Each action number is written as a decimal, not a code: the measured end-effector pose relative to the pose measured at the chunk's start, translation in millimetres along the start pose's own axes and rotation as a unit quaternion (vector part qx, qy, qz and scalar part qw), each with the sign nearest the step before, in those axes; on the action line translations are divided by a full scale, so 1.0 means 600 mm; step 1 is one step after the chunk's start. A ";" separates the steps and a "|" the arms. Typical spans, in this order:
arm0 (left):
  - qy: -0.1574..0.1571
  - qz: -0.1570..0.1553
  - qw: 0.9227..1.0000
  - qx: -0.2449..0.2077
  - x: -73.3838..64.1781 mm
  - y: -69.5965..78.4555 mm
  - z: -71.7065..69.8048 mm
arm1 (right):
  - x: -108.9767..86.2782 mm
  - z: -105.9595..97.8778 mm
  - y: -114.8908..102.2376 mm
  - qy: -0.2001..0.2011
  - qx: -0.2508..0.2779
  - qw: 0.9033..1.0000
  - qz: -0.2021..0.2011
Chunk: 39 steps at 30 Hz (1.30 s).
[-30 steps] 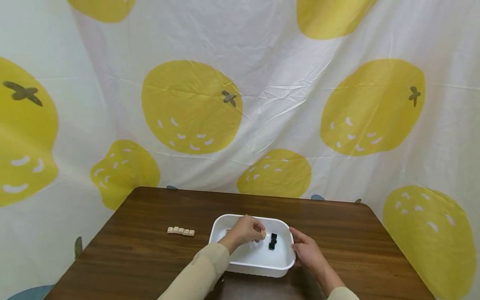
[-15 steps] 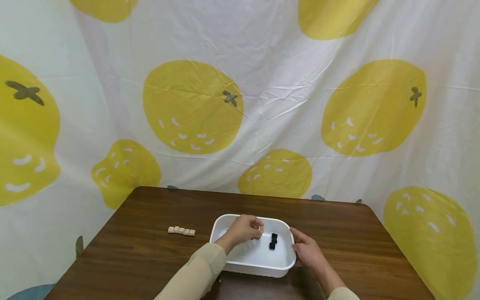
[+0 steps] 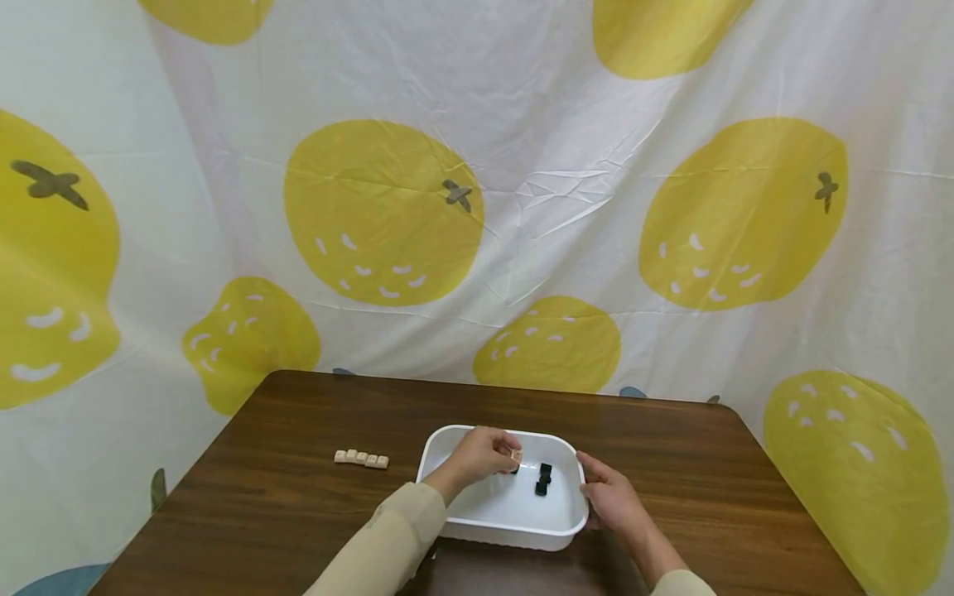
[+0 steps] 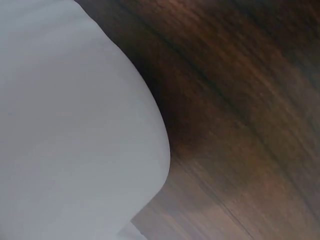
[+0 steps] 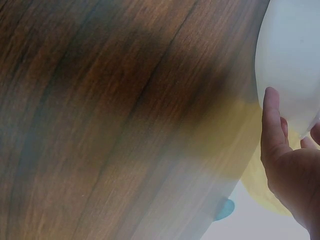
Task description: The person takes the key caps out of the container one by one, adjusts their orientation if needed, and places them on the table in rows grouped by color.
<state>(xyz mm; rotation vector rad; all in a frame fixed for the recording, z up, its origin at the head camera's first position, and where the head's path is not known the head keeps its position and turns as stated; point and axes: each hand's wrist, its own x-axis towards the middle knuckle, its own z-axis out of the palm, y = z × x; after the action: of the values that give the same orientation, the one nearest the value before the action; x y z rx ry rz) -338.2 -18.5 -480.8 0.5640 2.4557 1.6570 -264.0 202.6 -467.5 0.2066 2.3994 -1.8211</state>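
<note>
My left hand [image 3: 479, 453] reaches over a white tray [image 3: 514, 528] and pinches a small beige keycap-like block [image 3: 517, 455] between thumb and fingers. Just below those fingertips a black piece [image 3: 514, 471] partly shows; the hand hides the area behind it. Several small black pieces [image 3: 543, 479] lie joined or touching on the tray floor, right of the left hand. My right hand [image 3: 613, 499] grips the tray's right side. In the right wrist view, fingers [image 5: 271, 115] of that hand lie against the tray's outer wall [image 5: 290, 60].
A slightly uneven row of several beige keycap-like blocks [image 3: 361, 459] lies on the brown wooden table [image 3: 298, 513], left of the tray. A white curtain with yellow lemons [image 3: 551, 248] hangs behind the table. The tray's wall [image 4: 75, 125] fills much of the left wrist view.
My left hand has shifted slightly left inside the tray with the beige block, and a black piece now shows beneath its fingertips. The right hand keeps its place on the tray.
</note>
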 end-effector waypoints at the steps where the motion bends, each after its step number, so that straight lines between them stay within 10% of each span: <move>1: -0.001 -0.002 1.000 -0.003 0.000 -0.001 -0.001 | 0.000 0.000 0.000 0.000 0.000 1.000 0.001; 39: 0.020 -0.038 0.998 -0.035 -0.008 0.001 -0.016 | -0.001 0.000 0.000 -0.003 -0.002 1.000 -0.005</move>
<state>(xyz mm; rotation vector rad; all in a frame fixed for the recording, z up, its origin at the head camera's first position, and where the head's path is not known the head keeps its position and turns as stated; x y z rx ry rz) -336.7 -28.7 -477.1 0.4258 2.4040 1.7325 -263.6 202.5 -467.6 0.1892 2.4042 -1.8189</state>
